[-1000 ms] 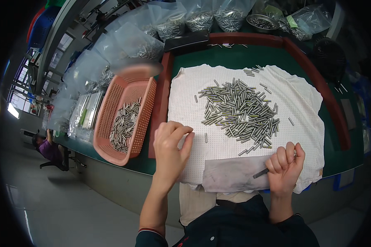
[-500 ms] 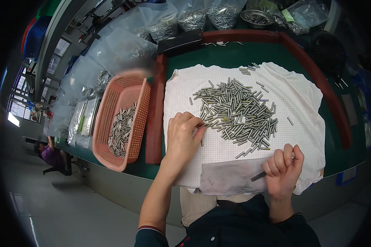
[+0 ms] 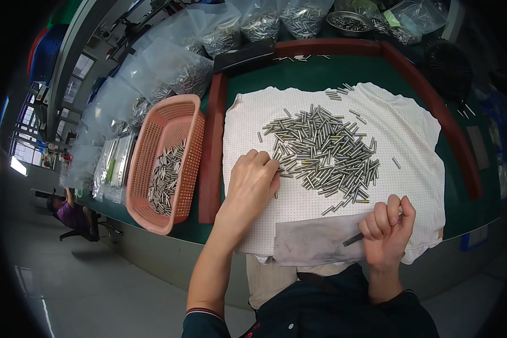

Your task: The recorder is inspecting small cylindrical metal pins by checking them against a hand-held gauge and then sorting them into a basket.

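Observation:
A heap of several small metal pins (image 3: 321,149) lies on a white dotted cloth (image 3: 411,135) spread over a green table. My left hand (image 3: 252,183) rests palm down at the heap's left edge, fingers curled over a few pins. My right hand (image 3: 387,230) is closed around a thin dark rod (image 3: 353,239) near the cloth's front edge, beside a grey smudged patch (image 3: 310,242).
A salmon plastic basket (image 3: 152,152) with more pins stands to the left, past a red-brown table rail (image 3: 211,163). Clear bags of metal parts (image 3: 169,67) and a metal bowl (image 3: 348,21) line the back. A seated person (image 3: 67,211) is far left.
My left hand has moved forward and right from the bare cloth onto the heap's left edge. My right hand has stayed near the front edge with the rod.

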A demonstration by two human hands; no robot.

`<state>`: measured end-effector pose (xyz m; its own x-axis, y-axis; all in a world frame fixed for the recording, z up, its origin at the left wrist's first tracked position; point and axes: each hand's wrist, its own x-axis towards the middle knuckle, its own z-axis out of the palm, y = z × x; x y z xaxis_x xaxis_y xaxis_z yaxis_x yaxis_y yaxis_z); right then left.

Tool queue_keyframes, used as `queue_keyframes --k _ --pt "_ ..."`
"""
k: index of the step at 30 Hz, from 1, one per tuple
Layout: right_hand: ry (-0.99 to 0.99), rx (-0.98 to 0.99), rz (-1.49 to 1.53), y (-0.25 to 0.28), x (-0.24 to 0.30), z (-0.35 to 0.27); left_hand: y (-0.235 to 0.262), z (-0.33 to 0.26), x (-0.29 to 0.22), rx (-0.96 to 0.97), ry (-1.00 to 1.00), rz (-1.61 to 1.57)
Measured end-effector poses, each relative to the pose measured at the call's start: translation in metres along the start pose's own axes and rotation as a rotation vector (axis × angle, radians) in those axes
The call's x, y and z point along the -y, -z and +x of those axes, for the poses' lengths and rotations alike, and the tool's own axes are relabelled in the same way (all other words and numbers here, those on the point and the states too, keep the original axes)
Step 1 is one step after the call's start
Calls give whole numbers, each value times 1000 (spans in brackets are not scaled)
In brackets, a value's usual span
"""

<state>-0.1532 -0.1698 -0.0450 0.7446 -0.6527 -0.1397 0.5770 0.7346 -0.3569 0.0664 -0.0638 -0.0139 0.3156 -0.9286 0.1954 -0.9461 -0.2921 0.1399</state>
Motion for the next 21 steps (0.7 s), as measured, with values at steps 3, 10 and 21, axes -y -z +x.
queue_keyframes --k 3,10,21 --pt "-4 3 2 2 -2 0 -3 -1 -1 -5 -22 83" --pt "3 -18 0 -1 -1 -1 -4 -16 4 -105 388 -801" --pt "20 -5 -7 0 -2 -1 -4 -30 12 -84 707 -1677"
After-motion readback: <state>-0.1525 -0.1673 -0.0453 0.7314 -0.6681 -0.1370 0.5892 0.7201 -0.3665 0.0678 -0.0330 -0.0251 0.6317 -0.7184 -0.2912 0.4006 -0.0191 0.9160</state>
